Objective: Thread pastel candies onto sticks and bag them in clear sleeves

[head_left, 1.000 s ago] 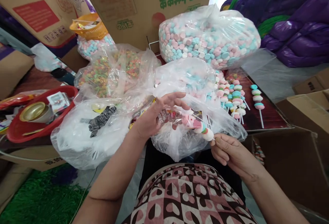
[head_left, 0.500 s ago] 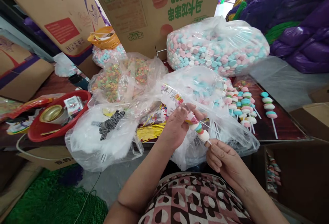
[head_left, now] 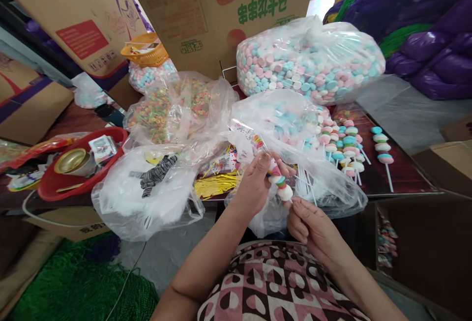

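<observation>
My left hand [head_left: 256,181] is closed round a printed clear plastic wrapper [head_left: 248,131], its upper end sticking out past my fingers. A candy skewer [head_left: 283,191] of white, blue and orange-red pieces lies partly inside the wrapper, its lower pieces still showing. With thumb and fingers, my right hand [head_left: 308,220] pinches the stick at the skewer's lower end. Just right of my hands lie several white sticks [head_left: 304,183] in a clear bag. Finished-looking marshmallow skewers [head_left: 348,146] are piled at the table's right, with a single skewer [head_left: 383,151] apart from them.
Behind stands a big bag of pastel marshmallows [head_left: 309,68] before a cardboard box [head_left: 228,21]. To the left are a bag of ring-shaped gummies [head_left: 165,109], a bundle of dark ties [head_left: 158,176], gold twist ties [head_left: 216,185] and a red basin [head_left: 47,186]. An open carton [head_left: 424,242] sits lower right.
The skewer has gone slightly farther up into the wrapper, and my right hand has shifted a little left toward my left hand. The whole view has tilted slightly.
</observation>
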Demonstrator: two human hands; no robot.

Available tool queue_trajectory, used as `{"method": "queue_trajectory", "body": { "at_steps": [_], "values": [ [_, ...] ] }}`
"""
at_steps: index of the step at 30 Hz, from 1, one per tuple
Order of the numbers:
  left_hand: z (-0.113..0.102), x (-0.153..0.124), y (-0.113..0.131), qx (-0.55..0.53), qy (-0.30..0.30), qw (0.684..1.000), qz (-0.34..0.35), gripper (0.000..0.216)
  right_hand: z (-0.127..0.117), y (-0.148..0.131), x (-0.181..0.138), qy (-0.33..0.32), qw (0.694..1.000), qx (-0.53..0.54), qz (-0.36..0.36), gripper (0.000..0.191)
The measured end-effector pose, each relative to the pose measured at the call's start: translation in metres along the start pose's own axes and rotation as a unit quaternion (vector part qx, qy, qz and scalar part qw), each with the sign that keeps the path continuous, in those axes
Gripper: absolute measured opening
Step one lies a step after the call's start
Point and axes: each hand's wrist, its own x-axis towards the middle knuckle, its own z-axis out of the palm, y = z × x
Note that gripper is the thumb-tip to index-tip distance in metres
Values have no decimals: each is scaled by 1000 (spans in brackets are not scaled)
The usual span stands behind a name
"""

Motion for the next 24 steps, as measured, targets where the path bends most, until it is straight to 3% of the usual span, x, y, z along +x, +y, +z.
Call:
{"method": "queue_trajectory", "body": {
  "at_steps": [3, 6, 14, 24],
  "values": [
    [-1, 0, -3, 1, 12, 1000, -12, 40, 0, -4, 3, 99, 991, -34, -88, 31],
    [-3, 0, -6, 9, -7, 1000, -20, 37, -2, -7, 4, 139, 980, -52, -130, 31],
    [-9, 1, -3, 5, -23, 1000, -12, 36, -5, -3, 5, 122, 982, -91, -109, 32],
    [-6, -1, -12, 2, -25, 1000, -9, 32, 5, -7, 1, 3, 1000, -9, 6, 26]
  ]
}}
